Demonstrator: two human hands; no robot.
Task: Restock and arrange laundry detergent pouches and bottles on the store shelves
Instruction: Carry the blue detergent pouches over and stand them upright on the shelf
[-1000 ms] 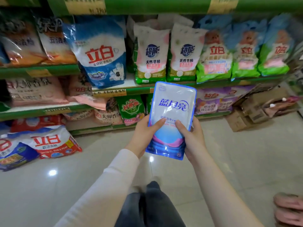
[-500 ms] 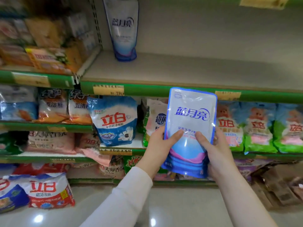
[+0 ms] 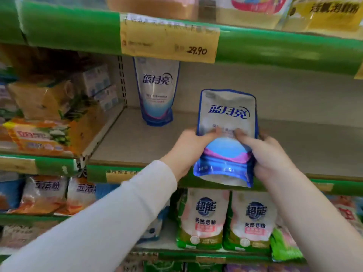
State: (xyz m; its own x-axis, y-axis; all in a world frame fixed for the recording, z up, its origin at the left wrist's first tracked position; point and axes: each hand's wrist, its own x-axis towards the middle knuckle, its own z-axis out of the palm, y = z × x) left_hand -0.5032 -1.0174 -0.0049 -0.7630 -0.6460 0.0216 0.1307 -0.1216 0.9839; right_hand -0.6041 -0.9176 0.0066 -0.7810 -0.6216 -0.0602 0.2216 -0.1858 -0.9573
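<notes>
A blue-and-white detergent pouch (image 3: 225, 118) stands upright in the air above the front edge of a grey shelf board (image 3: 137, 142). My left hand (image 3: 186, 152) grips its left side with the thumb across the front. On the pouch's right side my right hand (image 3: 269, 156) grips it, thumb also on the front. A second pouch of the same kind (image 3: 157, 91) stands upright at the back left of that shelf, leaning against the rear wall.
A green shelf edge with a yellow price tag (image 3: 169, 42) hangs overhead. Orange packs (image 3: 39, 134) fill the bay on the left, past an upright divider. Green-and-pink powder bags (image 3: 204, 218) stand on the shelf below. The shelf's right stretch (image 3: 304, 142) is bare board.
Both hands have lifted the pouch from near floor height up to the mid shelf. My view has risen with it, from the low shelves to this one.
</notes>
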